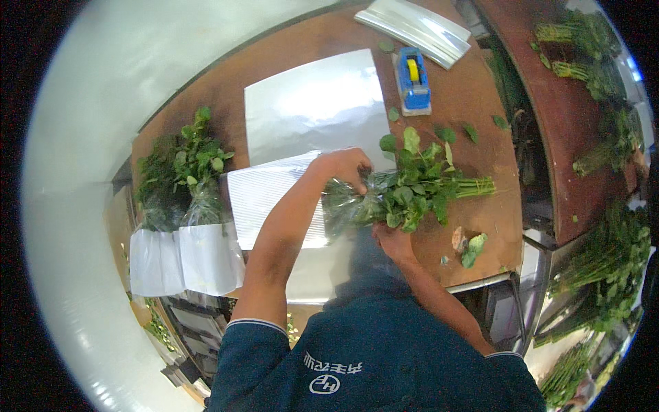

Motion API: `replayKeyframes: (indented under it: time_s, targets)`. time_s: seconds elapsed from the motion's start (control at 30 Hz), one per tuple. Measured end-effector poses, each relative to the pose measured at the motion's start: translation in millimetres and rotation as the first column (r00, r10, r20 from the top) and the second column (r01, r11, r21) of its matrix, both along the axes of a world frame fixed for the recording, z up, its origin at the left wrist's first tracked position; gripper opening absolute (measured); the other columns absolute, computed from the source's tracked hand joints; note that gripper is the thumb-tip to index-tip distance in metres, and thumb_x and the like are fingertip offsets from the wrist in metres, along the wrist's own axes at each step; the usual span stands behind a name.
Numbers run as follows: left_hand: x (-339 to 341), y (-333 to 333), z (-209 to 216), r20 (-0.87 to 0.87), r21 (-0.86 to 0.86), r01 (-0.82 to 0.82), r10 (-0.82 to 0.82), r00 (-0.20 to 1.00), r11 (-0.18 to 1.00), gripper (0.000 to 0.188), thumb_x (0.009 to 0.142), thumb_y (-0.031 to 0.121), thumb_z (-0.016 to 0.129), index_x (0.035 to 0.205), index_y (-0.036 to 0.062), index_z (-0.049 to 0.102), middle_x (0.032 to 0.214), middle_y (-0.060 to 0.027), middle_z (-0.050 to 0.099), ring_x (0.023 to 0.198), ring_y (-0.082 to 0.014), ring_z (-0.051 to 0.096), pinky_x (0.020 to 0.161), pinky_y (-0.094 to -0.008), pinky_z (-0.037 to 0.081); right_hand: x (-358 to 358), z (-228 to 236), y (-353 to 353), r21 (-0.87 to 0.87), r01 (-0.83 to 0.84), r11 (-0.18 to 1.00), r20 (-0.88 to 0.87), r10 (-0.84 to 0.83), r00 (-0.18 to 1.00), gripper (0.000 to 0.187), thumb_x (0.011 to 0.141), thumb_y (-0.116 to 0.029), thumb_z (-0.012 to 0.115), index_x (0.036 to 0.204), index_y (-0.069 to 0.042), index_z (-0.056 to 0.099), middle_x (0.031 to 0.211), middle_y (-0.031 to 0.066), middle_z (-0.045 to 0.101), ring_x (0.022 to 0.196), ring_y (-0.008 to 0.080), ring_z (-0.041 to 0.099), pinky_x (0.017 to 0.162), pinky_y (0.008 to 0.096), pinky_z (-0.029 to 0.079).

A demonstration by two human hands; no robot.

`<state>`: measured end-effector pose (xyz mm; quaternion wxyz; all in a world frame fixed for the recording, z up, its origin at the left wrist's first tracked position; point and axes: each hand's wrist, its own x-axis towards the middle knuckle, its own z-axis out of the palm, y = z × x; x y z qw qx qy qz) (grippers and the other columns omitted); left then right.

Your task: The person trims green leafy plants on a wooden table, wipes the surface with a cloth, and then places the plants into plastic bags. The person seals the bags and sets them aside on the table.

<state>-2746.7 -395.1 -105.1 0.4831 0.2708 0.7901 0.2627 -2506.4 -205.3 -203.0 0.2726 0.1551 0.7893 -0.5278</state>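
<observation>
Left hand (348, 165) grips clear wrap (355, 206) around a leafy bunch (417, 191); right hand (393, 241) is at its near side, grip hidden.

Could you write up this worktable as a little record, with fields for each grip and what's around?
Centre: leafy bunch partly in clear wrap, stem ends pointing right
Left grip: at the wrap; exact hold unclear
Right grip: at the bunch's near side, partly hidden
Left side: two wrapped bunches, white lower sleeves
Far side: blue tape dispenser, yellow tape roll
Near right: loose leaf
</observation>
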Motion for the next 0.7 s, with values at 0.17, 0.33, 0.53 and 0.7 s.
replayKeyframes:
  time_s: [0.17,0.33,0.53,0.7]
  targets:
    - [28,18,1,-0.048,-0.073,0.032,-0.035,0.998,0.997,0.076,0.066,0.032,0.09,0.132,0.0045,0.063,0.125,-0.0185,0.069,0.117,-0.0321,0.065,0.099,-0.0443,0.052,4,-78,0,0.416,-0.45,0.79,0.017,0.488,0.873,0.048,0.1,-0.052,0.053,0.113,-0.009,0.071,0.097,0.0221,0.074,0.086,0.0392,0.073,0.078,0.0545,0.056]
    - [103,57,-4,-0.742,-0.334,0.009,-0.269,0.615,0.943,0.093,0.07,0.053,0.079,0.135,-0.0082,0.055,0.124,-0.0235,0.064,0.119,-0.0389,0.061,0.105,-0.0537,0.042,-7,-66,7,0.065,-0.148,0.987,0.042,0.145,0.988,0.045,0.106,-0.052,0.047,0.11,-0.014,0.071,0.092,0.0085,0.075,0.08,0.0309,0.071,0.075,0.0479,0.055]
    - [94,58,-4,-0.598,-0.313,0.016,-0.21,0.773,0.95,0.105,0.059,0.047,0.083,0.144,-0.0044,0.049,0.118,-0.0189,0.065,0.111,-0.0326,0.062,0.098,-0.0448,0.044,-18,-24,11,0.136,-0.232,0.963,-0.008,0.235,0.972,0.043,0.107,-0.048,0.047,0.119,-0.011,0.064,0.102,0.0091,0.07,0.089,0.031,0.066,0.081,0.0466,0.052]
    - [118,35,70,-0.657,-0.149,0.018,-0.112,0.745,0.989,0.105,0.057,0.044,0.083,0.147,0.0027,0.048,0.116,-0.0174,0.063,0.109,-0.0338,0.061,0.095,-0.0451,0.044,-22,-25,15,0.093,-0.131,0.987,-0.072,0.138,0.988,0.043,0.108,-0.044,0.047,0.127,-0.008,0.059,0.114,0.0105,0.065,0.099,0.0328,0.063,0.088,0.0457,0.05]
